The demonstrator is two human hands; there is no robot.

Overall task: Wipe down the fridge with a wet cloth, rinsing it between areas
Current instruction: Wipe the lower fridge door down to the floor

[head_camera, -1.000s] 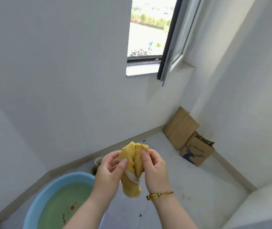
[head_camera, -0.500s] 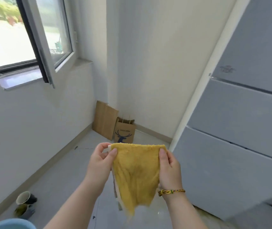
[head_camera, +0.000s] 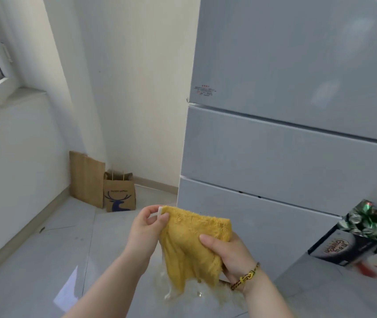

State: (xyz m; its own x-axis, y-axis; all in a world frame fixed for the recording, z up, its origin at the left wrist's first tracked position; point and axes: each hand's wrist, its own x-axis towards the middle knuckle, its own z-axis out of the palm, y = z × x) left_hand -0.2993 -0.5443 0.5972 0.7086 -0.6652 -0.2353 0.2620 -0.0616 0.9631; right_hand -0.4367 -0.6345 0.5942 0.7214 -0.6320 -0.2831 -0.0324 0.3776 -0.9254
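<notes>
Holding cloth (head_camera: 192,244) stretched between both hands, in air before fridge (head_camera: 286,157), level with bottom drawer near its left edge. Left hand (head_camera: 145,228) pinches top corner between thumb and forefinger. Right hand (head_camera: 226,255) grips opposite side, thumb across front, fingers curled behind. Lower part hangs crumpled. Step, likely: readying cloth for wiping. Next move calls for bunching cloth into pad, pressing it flat on fridge front, stroking evenly.
</notes>
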